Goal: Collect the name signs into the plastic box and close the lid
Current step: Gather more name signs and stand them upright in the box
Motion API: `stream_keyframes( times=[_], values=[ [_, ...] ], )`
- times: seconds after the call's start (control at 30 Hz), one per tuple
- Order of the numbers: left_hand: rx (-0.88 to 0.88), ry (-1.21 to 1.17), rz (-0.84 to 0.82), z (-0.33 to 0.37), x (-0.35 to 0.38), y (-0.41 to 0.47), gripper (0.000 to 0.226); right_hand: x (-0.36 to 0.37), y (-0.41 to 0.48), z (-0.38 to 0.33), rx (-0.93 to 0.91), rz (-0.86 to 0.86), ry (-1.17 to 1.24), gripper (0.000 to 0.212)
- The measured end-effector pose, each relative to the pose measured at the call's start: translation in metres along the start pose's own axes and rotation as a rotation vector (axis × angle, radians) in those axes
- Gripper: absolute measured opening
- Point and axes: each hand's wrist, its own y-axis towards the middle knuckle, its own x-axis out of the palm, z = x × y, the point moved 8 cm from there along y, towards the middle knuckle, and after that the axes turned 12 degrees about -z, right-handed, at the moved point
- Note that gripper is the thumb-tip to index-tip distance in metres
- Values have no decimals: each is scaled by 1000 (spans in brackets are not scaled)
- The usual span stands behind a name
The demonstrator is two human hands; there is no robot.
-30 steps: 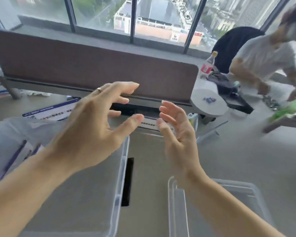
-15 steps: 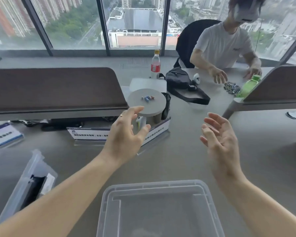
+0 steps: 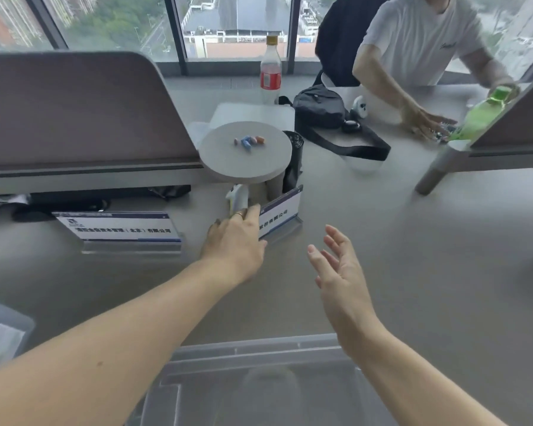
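Note:
Two white name signs with blue bands stand on the grey desk. The long one (image 3: 117, 230) is at the left, in a clear holder. The shorter one (image 3: 282, 210) stands angled beside a round stand. My left hand (image 3: 234, 239) reaches forward, its fingers curled over this sign's left end. My right hand (image 3: 336, 272) hovers open, palm facing left, just right of it and holds nothing. A clear plastic lid or box (image 3: 259, 348) lies at the near edge under my arms. A corner of another clear box (image 3: 0, 330) shows at the far left.
Behind the short sign is a round grey stand (image 3: 243, 161) with small coloured pieces on top. A brown desk divider (image 3: 74, 112) runs along the left. Further back are a red-labelled bottle (image 3: 270, 72), a black bag (image 3: 319, 109), a green bottle (image 3: 480, 115) and a seated person (image 3: 413, 41).
The view swung right and forward from the clear boxes to the signs. My left hand moved from mid-air down onto the short sign's left end; my right hand stayed open.

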Motion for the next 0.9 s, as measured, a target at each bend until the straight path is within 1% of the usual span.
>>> stream_keyframes(
  times=[0.03, 0.1, 0.23, 0.33, 0.43, 0.53, 0.63, 0.7, 0.77, 0.9],
  values=[
    [5, 64, 44, 0, -1, 2, 54, 6, 7, 6, 27, -7, -2, 54],
    [21, 81, 125, -4, -4, 5, 48, 16, 20, 19, 92, -20, 21, 56],
    [13, -75, 150, -18, -9, 10, 39, 32, 30, 52, 286, 4, 134, 62],
    [37, -179, 165, -23, -12, 2, 40, 40, 29, 63, 341, 22, 229, 64],
    [110, -288, 226, -27, -26, -13, 31, 48, 28, 53, 328, 27, 400, 58],
    [209, -421, 259, -29, -50, -37, 28, 54, 26, 26, 273, -6, 551, 44],
    [254, -523, 287, -35, -74, -69, 29, 59, 17, -8, 180, -64, 654, 30],
    [279, -574, 295, -37, -86, -92, 31, 63, 7, -28, 123, -98, 660, 28],
    [291, -617, 300, -39, -98, -114, 31, 69, -4, -46, 80, -113, 611, 27],
    [286, -575, 325, -45, -133, -147, 31, 83, -28, -85, 22, -120, 532, 27]
  ],
)
